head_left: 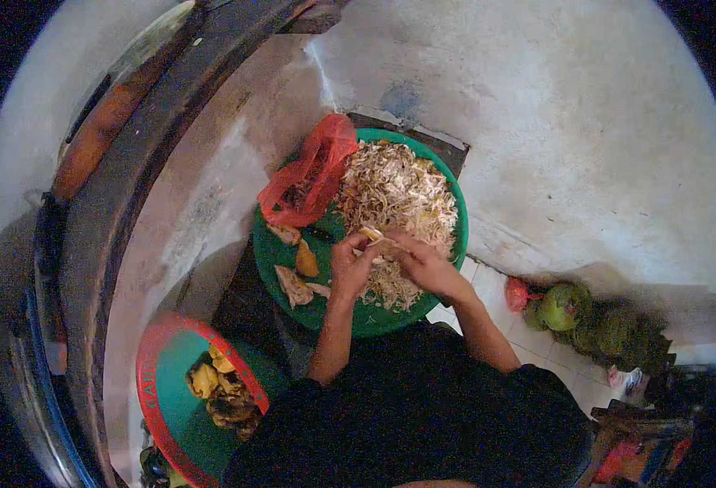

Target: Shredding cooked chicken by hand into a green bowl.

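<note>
My left hand (351, 264) is closed around a small pale yellowish piece of meat (370, 234), fingertips up, over the round green tray (460, 215). Close beside it, my right hand (427, 267) has its fingers bent in at the same piece; what its fingertips pinch is too small to make out. Beneath and beyond both hands spreads a large heap of shredded meat (399, 183). Left of my left hand lie several larger pieces of cooked meat (294, 285), one with yellowish skin. A red plastic bag (313, 175) rests on the tray's far left side.
At lower left stands a red-rimmed basin (153, 358), green inside, with yellow and dark brown pieces (218, 389) in it. Light walls (553, 146) meet behind the tray. A dark wooden edge (142, 154) runs along the left. Green round objects (565, 307) sit on the tiled floor at right.
</note>
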Demonstrator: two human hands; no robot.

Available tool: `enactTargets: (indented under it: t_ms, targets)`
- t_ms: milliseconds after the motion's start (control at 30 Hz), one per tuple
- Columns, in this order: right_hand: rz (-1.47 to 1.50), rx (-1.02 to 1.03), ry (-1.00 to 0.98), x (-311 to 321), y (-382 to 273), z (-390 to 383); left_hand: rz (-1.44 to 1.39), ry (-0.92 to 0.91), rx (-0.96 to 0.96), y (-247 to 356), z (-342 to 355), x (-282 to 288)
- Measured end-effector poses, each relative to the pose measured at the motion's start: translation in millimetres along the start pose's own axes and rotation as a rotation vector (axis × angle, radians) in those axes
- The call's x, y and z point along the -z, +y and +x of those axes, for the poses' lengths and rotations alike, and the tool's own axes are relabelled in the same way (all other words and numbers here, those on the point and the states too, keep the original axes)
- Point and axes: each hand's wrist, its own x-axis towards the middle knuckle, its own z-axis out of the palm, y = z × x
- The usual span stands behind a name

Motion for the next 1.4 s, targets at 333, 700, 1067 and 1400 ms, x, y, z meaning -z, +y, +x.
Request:
enactTargets:
  t_ms: [333,700,1067,1400]
  targets:
    - [0.168,-0.486,-0.053,7.2,17.4,3.1,0.008,-0.088,0.066,3.2,2.4,1.5]
    - [0.122,-0.518,-0.23,11.2,-9.0,12.0,-0.036,-0.034,0.117,-4.6,6.3,-3.5]
    - [0.041,-0.6,-0.081,5.5,-1.7,30.1,-0.139,0.016,0.188,-7.7,10.7,6.6]
    - [0.058,-0.506,-0.146,-8.5,4.9,24.8,-0.127,-0.033,0.162,-24.9,14.4,5.1]
